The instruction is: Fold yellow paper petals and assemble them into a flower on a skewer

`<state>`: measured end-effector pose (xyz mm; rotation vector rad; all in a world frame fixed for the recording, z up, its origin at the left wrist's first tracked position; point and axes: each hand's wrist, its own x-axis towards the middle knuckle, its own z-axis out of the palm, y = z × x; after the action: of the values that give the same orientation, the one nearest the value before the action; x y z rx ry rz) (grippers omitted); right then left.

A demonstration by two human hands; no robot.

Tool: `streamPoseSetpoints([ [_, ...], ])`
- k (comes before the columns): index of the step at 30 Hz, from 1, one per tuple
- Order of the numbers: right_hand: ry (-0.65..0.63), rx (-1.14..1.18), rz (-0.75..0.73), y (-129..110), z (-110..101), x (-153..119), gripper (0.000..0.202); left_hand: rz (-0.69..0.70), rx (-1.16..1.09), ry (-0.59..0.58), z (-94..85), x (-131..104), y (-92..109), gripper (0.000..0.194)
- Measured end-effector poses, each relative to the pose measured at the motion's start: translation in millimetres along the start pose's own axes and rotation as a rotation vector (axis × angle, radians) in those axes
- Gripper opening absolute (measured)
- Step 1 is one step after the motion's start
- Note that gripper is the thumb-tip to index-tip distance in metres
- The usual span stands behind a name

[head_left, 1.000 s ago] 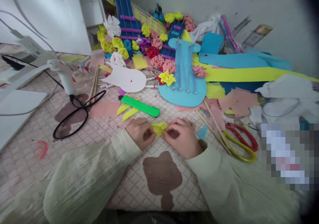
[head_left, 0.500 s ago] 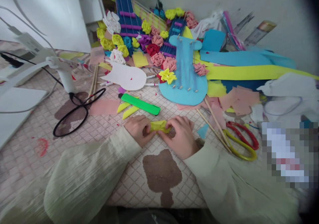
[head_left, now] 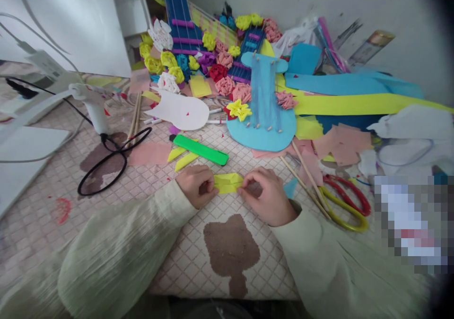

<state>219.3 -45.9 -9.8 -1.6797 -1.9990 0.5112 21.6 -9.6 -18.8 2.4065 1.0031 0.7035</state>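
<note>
Between both hands is a small folded piece of yellow paper, held just above the patterned tablecloth. My left hand pinches its left end between thumb and fingers. At the right end, the thumb and fingertips of my right hand close on the paper's edge. Creases run along the paper's length. Beyond the left hand lies a green utility knife, resting across two folded yellow paper strips. A light blue paper scrap sits beside my right hand.
Red-and-yellow-handled scissors and wooden sticks lie at the right. Behind are a blue cardboard instrument shape, a white cutout and several crumpled paper flowers. A white glue gun with black cord stands left.
My right hand has shifted slightly right, its grip now at the paper's end. More of the yellow paper shows between the hands, looking flatter.
</note>
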Motion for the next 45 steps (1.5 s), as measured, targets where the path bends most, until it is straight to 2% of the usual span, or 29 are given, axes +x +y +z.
streamPoseSetpoints([
  [3,0.003,-0.009,-0.001,0,0,0,0.007,0.012,0.016,0.067,1.0,-1,-2,0.009],
  [5,0.007,-0.005,-0.037,0,0,0,0.005,0.049,0.044,0.110,2.2,-1,-2,0.028],
  [7,0.006,0.004,-0.104,0,0,0,0.006,0.100,0.079,0.110,3.3,-1,-2,0.033],
  [13,-0.054,-0.035,-0.284,1,1,1,0.016,0.124,0.099,0.125,6.6,-2,-1,0.028],
  [20,-0.006,-0.121,-0.382,2,3,4,0.014,0.112,0.080,0.147,8.9,-2,-3,0.023],
  [30,0.070,-0.064,-0.255,-1,9,14,0.014,0.067,-0.032,0.159,5.9,2,-12,0.019],
  [35,0.042,-0.059,-0.260,3,8,14,0.022,0.047,-0.044,0.186,6.7,2,-13,0.020],
  [40,0.013,0.008,-0.200,2,8,16,0.014,0.046,-0.016,0.194,6.0,3,-9,0.016],
  [45,0.005,0.090,-0.174,-1,7,16,0.009,0.074,0.042,0.175,10.0,2,-7,0.026],
])
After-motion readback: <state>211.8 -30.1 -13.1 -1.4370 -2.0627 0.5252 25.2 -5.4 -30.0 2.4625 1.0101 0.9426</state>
